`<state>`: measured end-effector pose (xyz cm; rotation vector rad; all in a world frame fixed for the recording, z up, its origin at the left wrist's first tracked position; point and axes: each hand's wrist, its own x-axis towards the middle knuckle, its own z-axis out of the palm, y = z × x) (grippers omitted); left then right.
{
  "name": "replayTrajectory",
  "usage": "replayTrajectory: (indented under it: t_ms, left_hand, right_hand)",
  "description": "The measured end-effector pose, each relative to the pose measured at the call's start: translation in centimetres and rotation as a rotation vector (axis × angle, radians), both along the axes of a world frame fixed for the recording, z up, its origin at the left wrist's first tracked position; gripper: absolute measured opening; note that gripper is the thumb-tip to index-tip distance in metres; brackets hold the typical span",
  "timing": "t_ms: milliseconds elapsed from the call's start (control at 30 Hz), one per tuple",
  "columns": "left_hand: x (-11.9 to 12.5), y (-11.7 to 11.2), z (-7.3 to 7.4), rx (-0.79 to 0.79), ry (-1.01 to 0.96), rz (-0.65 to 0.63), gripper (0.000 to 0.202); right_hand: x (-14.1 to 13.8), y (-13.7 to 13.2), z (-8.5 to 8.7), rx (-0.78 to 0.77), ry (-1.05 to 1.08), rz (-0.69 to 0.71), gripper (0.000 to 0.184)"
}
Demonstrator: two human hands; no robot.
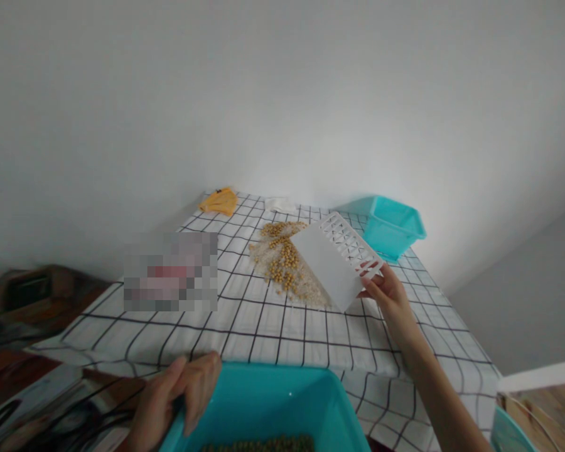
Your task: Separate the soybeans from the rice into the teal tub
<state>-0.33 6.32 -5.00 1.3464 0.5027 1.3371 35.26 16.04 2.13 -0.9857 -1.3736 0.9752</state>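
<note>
My right hand (383, 289) is closed on the slotted end of a white flat plastic board (328, 263), held tilted over the table. Below and left of the board lies a spread-out pile of yellow soybeans (285, 260) mixed with pale small grains (313, 292). At the front edge of the table, my left hand (183, 389) grips the left rim of a turquoise plastic bin (273, 383). Small greenish beans (263, 444) show at the bottom of that bin.
A second turquoise bin (390, 229) stands at the back right of the checked tablecloth (245, 326). A yellow cloth-like item (220, 201) and a white folded piece (280, 204) lie at the back. A blurred-out patch (170, 273) covers something at left. Cables (94, 420) lie lower left.
</note>
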Motion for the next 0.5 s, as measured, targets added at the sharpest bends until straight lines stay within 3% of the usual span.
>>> replayTrajectory:
  t_ms: [500]
  left_hand:
    - [-0.24, 0.24, 0.14, 0.016, 0.028, -0.02, 0.071]
  right_hand:
    - [-0.54, -0.35, 0.07, -0.02, -0.079, 0.069, 0.031]
